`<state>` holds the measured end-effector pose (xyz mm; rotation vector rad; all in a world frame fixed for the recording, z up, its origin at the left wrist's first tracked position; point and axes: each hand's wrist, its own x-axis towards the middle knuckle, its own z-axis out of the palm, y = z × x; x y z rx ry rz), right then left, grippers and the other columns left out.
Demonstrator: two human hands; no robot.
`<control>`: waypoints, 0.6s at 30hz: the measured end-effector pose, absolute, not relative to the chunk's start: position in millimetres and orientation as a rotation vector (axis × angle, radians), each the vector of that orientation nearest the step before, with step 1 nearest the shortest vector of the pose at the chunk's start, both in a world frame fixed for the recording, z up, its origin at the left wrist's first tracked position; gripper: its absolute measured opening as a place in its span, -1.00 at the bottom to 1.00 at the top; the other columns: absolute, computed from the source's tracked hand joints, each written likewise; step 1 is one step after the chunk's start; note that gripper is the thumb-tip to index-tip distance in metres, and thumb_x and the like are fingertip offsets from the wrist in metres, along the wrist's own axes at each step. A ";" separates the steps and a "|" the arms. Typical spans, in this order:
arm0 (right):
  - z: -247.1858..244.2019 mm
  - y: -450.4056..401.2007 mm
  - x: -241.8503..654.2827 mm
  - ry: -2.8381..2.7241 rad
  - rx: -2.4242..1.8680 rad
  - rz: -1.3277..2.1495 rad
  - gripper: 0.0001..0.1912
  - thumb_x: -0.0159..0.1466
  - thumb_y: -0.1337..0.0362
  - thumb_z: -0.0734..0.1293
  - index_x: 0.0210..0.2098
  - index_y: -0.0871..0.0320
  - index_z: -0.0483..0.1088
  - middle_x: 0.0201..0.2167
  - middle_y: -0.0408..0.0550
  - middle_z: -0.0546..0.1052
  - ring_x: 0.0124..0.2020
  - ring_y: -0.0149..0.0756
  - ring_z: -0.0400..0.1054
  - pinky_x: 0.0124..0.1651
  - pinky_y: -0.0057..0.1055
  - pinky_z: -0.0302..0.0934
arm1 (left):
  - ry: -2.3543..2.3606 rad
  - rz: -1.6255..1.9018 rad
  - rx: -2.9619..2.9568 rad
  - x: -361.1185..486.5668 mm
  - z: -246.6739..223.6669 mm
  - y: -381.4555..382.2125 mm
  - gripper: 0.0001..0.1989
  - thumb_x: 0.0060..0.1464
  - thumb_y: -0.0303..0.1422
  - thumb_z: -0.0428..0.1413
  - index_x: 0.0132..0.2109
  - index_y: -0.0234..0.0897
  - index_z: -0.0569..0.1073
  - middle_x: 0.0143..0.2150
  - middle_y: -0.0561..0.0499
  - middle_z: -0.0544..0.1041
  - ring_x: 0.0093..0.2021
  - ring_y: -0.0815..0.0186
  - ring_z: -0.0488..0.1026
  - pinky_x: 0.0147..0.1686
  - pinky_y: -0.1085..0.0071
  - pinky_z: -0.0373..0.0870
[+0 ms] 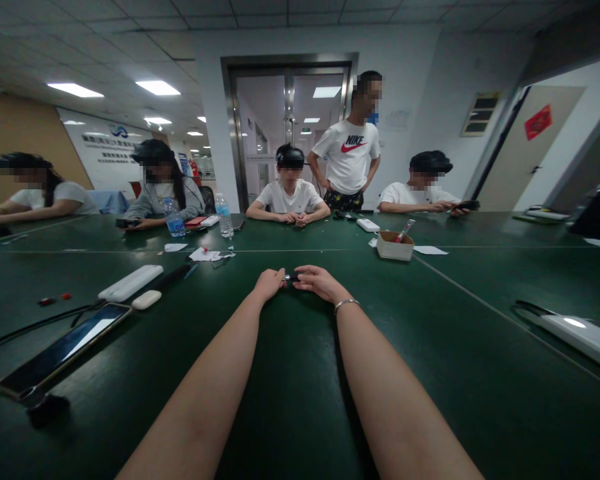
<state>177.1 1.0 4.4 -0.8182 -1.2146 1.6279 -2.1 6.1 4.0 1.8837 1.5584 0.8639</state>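
Both my arms reach forward over the dark green table (295,373). Between my hands is a small black object with a silver end (290,277); it is too small to tell its kind. My left hand (270,285) is closed on the silver end with its fingertips. The fingers of my right hand (321,283) pinch the black end from the other side. A bracelet (347,305) circles my right wrist.
Left of my arms lie a phone (67,350), a white power strip (131,283) and a white earbud case (147,299). Ahead stand a small box (395,248) and water bottles (224,217). A power strip (580,333) lies right. Several people sit or stand across the table.
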 end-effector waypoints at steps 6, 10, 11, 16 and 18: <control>3.4 2.5 177.0 -1.232 -0.852 1.646 -0.81 0.16 0.57 0.29 -0.22 0.33 0.35 -0.41 0.01 0.51 -0.46 -0.33 0.50 -0.29 -0.42 0.43 | 1.563 0.860 1.889 -3.1 2.8 7.0 -0.44 0.09 -0.08 -0.23 -0.57 -0.32 0.47 -0.64 -0.01 0.41 -0.56 0.31 0.33 -0.43 0.41 0.18; 3.1 2.8 177.3 -1.247 -0.850 1.633 -0.79 0.14 0.57 0.30 -0.22 0.31 0.34 -0.41 0.00 0.51 -0.45 -0.34 0.50 -0.28 -0.43 0.42 | 1.544 0.853 1.896 -3.3 2.0 8.6 -0.43 0.10 -0.11 -0.26 -0.57 -0.33 0.47 -0.63 -0.02 0.42 -0.55 0.30 0.34 -0.41 0.40 0.18; 3.0 2.7 177.5 -1.254 -0.840 1.634 -0.77 0.13 0.58 0.31 -0.21 0.31 0.34 -0.40 -0.01 0.51 -0.44 -0.34 0.50 -0.26 -0.43 0.42 | 1.542 0.850 1.893 -3.5 1.7 9.4 -0.43 0.10 -0.12 -0.26 -0.57 -0.33 0.48 -0.63 -0.02 0.42 -0.55 0.30 0.34 -0.41 0.40 0.19; 1.8 1.8 177.7 -1.270 -0.773 1.636 -0.73 0.09 0.61 0.33 -0.23 0.28 0.35 -0.39 -0.04 0.50 -0.41 -0.33 0.50 -0.21 -0.40 0.41 | 1.527 0.838 1.853 -4.0 -0.5 14.5 -0.45 0.10 -0.16 -0.26 -0.56 -0.34 0.48 -0.60 -0.03 0.44 -0.55 0.30 0.34 -0.42 0.41 0.19; 1.5 1.7 177.2 -1.263 -0.766 1.631 -0.73 0.09 0.62 0.33 -0.23 0.27 0.35 -0.40 -0.05 0.50 -0.41 -0.34 0.50 -0.22 -0.41 0.42 | 1.531 0.831 1.845 -3.6 -0.5 15.1 -0.45 0.10 -0.17 -0.27 -0.57 -0.33 0.47 -0.60 -0.04 0.44 -0.56 0.31 0.33 -0.44 0.42 0.19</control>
